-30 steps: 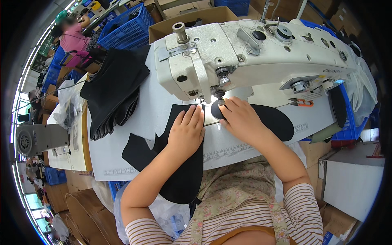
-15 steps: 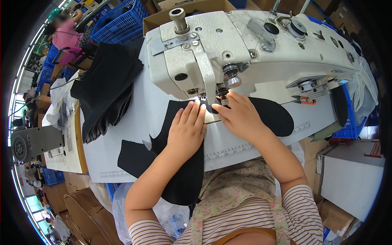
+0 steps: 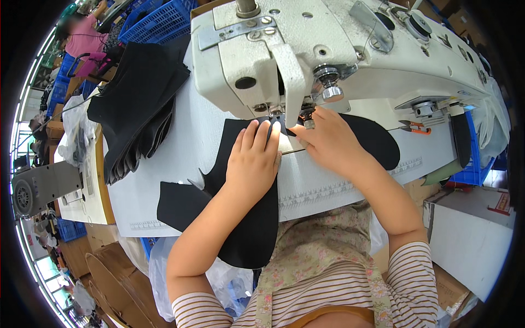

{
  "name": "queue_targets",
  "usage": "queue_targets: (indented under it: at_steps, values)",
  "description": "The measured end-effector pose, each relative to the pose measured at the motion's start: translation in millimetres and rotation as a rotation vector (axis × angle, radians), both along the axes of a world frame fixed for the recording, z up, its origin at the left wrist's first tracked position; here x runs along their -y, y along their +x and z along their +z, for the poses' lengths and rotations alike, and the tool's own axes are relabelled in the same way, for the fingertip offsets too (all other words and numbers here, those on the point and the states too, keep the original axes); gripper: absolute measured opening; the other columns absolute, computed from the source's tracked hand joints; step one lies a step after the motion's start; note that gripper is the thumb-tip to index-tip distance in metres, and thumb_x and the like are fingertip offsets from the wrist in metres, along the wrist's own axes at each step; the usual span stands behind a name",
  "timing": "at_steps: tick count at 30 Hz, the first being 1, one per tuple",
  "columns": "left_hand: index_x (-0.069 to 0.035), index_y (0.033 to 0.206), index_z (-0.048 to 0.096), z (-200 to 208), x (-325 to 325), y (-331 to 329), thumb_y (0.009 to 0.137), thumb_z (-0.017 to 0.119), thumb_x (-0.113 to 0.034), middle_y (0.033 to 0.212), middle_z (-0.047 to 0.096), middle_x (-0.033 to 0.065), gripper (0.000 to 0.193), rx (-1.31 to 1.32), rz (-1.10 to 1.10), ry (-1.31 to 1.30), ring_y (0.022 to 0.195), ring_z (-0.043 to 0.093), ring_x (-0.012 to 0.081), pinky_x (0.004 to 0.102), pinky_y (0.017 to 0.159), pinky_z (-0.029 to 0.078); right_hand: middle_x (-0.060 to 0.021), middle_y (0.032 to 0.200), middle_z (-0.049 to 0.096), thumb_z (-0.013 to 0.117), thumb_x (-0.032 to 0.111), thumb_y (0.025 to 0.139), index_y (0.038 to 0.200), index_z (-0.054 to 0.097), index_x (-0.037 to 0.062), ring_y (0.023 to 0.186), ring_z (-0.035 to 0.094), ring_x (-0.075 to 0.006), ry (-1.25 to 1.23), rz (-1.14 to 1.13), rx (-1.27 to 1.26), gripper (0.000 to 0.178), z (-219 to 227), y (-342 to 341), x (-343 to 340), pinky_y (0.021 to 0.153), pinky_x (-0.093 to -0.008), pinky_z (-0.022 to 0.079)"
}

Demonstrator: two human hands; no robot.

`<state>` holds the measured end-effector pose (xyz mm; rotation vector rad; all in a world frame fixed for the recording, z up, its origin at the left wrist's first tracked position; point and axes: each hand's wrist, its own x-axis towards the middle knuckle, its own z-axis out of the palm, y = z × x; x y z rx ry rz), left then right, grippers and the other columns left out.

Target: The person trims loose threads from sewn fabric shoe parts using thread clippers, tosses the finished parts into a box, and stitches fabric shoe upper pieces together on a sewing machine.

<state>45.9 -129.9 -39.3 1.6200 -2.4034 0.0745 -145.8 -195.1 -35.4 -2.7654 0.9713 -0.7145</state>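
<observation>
A black fabric piece [image 3: 249, 229] with curved edges lies under the head of a white sewing machine [image 3: 240, 65]. Its left part hangs over the table's front edge, and a rounded part [image 3: 374, 142] reaches out to the right. My left hand [image 3: 251, 158] rests flat on the cloth, fingers stretched forward to just left of the presser foot. Close on the needle's right side, my right hand [image 3: 331, 139] presses on the fabric with its fingers apart; some fingertips are hidden behind the machine's parts. A small light shines at the needle area.
A stack of black cut pieces [image 3: 139, 98] lies on the table at left. Orange-handled thread snips [image 3: 415, 128] lie under the machine arm. A printed ruler scale [image 3: 311, 200] runs along the table's front. Blue crates [image 3: 158, 22] and a person in pink [image 3: 85, 35] are behind at left.
The view has shifted, so the machine looks larger and nearer. Both hands stay on the fabric beside the needle, with little visible movement against it.
</observation>
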Motion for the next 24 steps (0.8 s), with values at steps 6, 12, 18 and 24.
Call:
queue_targets:
  at_steps: [6, 12, 18, 24]
  values:
    - [-0.003, 0.124, 0.052, 0, 5, -3, 0.083, 0.061, -0.019, 0.118, 0.050, 0.0136, 0.044, 0.001, 0.025, -0.016, 0.114, 0.047, 0.0319, 0.0405, 0.095, 0.041, -0.0076, 0.094, 0.058, 0.063, 0.009, 0.071, 0.083, 0.063, 0.0057, 0.096, 0.055, -0.0251, -0.007, 0.017, 0.010, 0.012, -2, 2, 8, 0.083, -0.0378, 0.046]
    - [-0.002, 0.119, 0.054, -1, 9, -4, 0.083, 0.062, -0.019, 0.119, 0.050, 0.0171, 0.041, 0.019, 0.034, -0.032, 0.114, 0.048, 0.0334, 0.0408, 0.093, 0.043, -0.0083, 0.092, 0.060, 0.063, 0.008, 0.071, 0.079, 0.061, 0.0043, 0.095, 0.056, -0.0253, -0.005, -0.009, 0.039, 0.009, -9, 4, 13, 0.086, -0.0388, 0.045]
    - [-0.002, 0.118, 0.053, 0, 11, -5, 0.084, 0.061, -0.019, 0.118, 0.050, 0.0182, 0.039, 0.041, 0.035, -0.008, 0.113, 0.049, 0.0351, 0.0415, 0.093, 0.043, -0.0079, 0.092, 0.060, 0.063, 0.007, 0.071, 0.081, 0.062, 0.0063, 0.095, 0.056, -0.0255, 0.058, -0.045, 0.090, 0.010, -5, 3, 12, 0.088, -0.0392, 0.045]
    - [-0.003, 0.119, 0.051, -3, 12, -5, 0.084, 0.061, -0.020, 0.118, 0.050, 0.0178, 0.040, 0.046, 0.034, 0.005, 0.114, 0.048, 0.0353, 0.0425, 0.094, 0.042, -0.0060, 0.091, 0.060, 0.064, 0.007, 0.068, 0.086, 0.065, 0.0088, 0.096, 0.056, -0.0244, 0.119, -0.044, 0.043, 0.018, -6, 1, 14, 0.089, -0.0392, 0.044]
